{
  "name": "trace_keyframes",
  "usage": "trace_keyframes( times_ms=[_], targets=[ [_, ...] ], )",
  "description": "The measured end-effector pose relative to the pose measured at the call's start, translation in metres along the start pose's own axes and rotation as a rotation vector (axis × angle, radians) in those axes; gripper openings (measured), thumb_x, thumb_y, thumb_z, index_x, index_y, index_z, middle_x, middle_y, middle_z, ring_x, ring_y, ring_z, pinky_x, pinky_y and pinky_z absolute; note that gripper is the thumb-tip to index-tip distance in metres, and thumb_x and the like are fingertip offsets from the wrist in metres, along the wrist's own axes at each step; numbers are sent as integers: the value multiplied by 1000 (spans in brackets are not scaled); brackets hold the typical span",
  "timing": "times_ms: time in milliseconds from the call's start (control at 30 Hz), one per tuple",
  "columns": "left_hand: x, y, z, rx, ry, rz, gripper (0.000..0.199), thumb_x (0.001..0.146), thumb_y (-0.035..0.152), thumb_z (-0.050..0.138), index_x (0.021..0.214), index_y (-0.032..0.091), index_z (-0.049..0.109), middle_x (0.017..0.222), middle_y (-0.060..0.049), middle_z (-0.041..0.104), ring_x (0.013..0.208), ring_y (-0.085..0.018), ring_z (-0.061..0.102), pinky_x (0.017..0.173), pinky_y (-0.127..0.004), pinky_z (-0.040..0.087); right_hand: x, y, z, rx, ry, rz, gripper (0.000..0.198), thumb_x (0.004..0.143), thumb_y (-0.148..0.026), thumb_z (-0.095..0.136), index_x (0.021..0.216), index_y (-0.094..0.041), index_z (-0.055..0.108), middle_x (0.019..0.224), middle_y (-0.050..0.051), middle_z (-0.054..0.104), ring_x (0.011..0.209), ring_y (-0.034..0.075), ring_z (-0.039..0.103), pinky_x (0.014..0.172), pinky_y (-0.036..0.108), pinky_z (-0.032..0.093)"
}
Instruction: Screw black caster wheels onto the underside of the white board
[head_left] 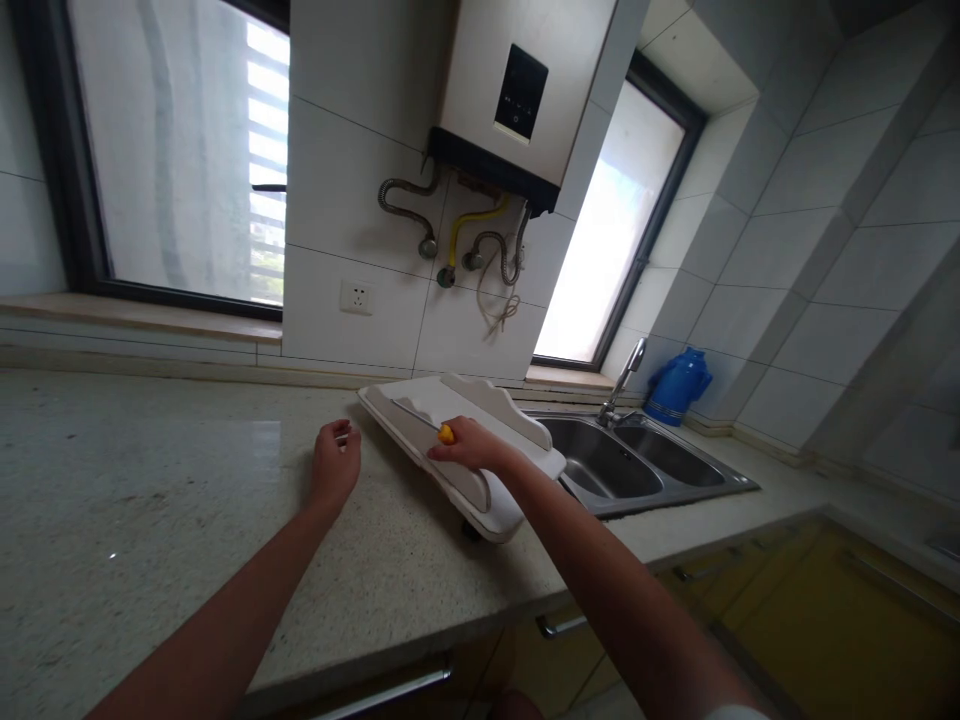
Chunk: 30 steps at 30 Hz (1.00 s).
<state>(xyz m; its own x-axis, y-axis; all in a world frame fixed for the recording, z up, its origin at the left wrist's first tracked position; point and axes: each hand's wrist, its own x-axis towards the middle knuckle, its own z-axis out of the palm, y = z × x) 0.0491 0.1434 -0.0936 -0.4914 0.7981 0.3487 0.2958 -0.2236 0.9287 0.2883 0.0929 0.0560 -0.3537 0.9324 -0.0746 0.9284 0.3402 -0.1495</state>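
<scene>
My right hand (466, 446) is closed around the yellow handle of a screwdriver (447, 434), whose thin metal shaft points left and away. The shaft lies over a white shelf-like piece (420, 400) with wavy-edged side panels, which rests tilted on the counter (225, 560). To the left of that piece, my left hand (337, 455) hovers over the counter with its fingers curled together. Something thin and pale shows at its fingertips, too small to name. A dark part (471, 531) sticks out under the near corner of the white piece.
A double steel sink (600, 460) with a faucet (624, 380) lies right of the white piece. A blue jug-like container (677, 386) stands behind it. On the wall hang a water heater (480, 90) and a socket (356, 297). Cabinet handles (562, 626) line the front.
</scene>
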Motion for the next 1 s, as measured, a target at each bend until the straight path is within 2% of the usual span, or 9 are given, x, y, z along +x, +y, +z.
trace_keyframes(
  times_ms=[133, 233, 300, 367, 433, 500, 700, 833, 1000],
  targets=[
    [-1, 10, -11, 81, 187, 38, 63, 101, 36, 56, 158, 10, 50, 163, -32, 55, 156, -44, 53, 130, -68, 39, 5, 1, -10, -76, -66, -95, 42, 106, -54, 75, 122, -15, 74, 122, 8, 75, 112, 22, 73, 102, 45, 64],
    [-13, 23, -18, 130, 231, 147, 64, 105, 35, 54, 165, 15, 47, 174, -28, 47, 165, -44, 42, 134, -69, 29, 5, 5, -17, -151, -76, -100, 40, 105, -54, 75, 118, -16, 74, 120, 8, 75, 112, 22, 73, 103, 45, 63],
    [-24, 32, -19, 198, 178, 317, 55, 107, 34, 51, 159, 18, 57, 170, -24, 57, 161, -42, 48, 136, -65, 25, 2, 10, -20, -203, -52, -58, 39, 106, -55, 74, 116, -17, 75, 119, 8, 75, 111, 22, 72, 103, 44, 63],
    [-36, 38, -19, 325, 97, 528, 46, 111, 35, 45, 147, 17, 68, 150, -22, 73, 148, -41, 60, 135, -64, 23, -2, 15, -22, -252, -17, -9, 39, 106, -56, 73, 116, -18, 75, 120, 8, 75, 112, 22, 72, 104, 44, 62],
    [-43, 42, -19, 419, 49, 641, 43, 113, 38, 44, 136, 17, 73, 130, -20, 81, 131, -40, 68, 131, -63, 25, -5, 20, -21, -292, 15, 11, 40, 107, -57, 72, 118, -18, 75, 124, 9, 74, 115, 23, 71, 106, 45, 62],
    [-46, 42, -20, 451, 40, 649, 42, 112, 43, 47, 132, 18, 75, 122, -19, 82, 121, -39, 70, 128, -60, 29, -6, 23, -20, -324, 34, 0, 41, 107, -57, 72, 120, -19, 75, 129, 10, 74, 120, 23, 71, 109, 47, 61],
    [-40, 40, -22, 506, -6, 625, 64, 102, 70, 67, 138, 17, 73, 130, -23, 79, 122, -45, 65, 120, -60, 33, -1, 27, -19, -374, 28, -50, 42, 108, -57, 71, 123, -18, 75, 130, 10, 74, 120, 23, 71, 109, 48, 61],
    [-37, 41, -21, 515, -18, 620, 62, 102, 70, 70, 136, 19, 74, 131, -22, 80, 123, -45, 66, 118, -60, 33, 0, 33, -16, -370, 34, -55, 40, 107, -57, 72, 121, -19, 75, 123, 9, 76, 115, 22, 73, 106, 46, 63],
    [-34, 40, -22, 513, -26, 639, 61, 103, 70, 71, 131, 15, 75, 129, -23, 80, 122, -45, 66, 115, -59, 34, -4, 42, -1, -319, 164, -97, 38, 109, -54, 71, 118, -18, 76, 125, 10, 76, 120, 23, 72, 111, 48, 61]
  ],
)
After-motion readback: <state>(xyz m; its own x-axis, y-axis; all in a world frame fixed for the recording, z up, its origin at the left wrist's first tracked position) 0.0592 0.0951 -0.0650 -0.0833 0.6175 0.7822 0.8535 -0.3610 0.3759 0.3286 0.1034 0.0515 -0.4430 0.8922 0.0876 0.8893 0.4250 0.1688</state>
